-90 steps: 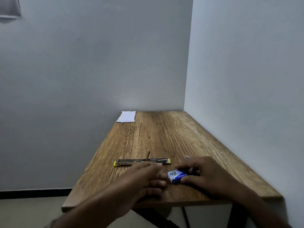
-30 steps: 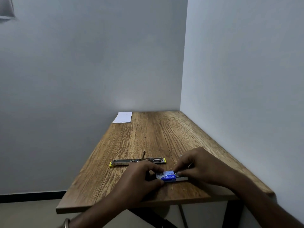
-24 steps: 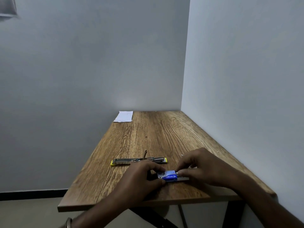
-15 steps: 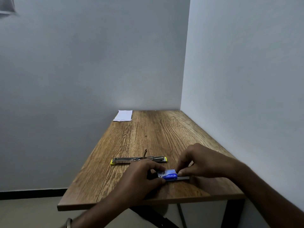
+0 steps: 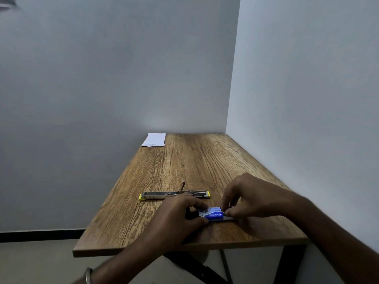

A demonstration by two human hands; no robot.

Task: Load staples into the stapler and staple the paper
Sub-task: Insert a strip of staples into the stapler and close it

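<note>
The little blue staple box (image 5: 213,214) has been slid partway open over the last second or so — a pale inner tray (image 5: 229,217) is now poking out of its right end, where earlier only the closed box was seen. The left hand (image 5: 176,217) is curled round the box's left end, thumb and fingers pinched on it. The right hand (image 5: 253,198) is closed down at the exposed end, fingertips pinched there; whether a strip of staples is actually held can't be told, too small and shaded. So the staples are probably about to be pulled out, nothing's been loaded yet. The stapler (image 5: 174,195) is lying flipped open and flat just beyond the left hand, untouched. The paper (image 5: 154,139) is well beyond both hands at the far left corner of the table (image 5: 184,160) — stapling is still some way off.
</note>
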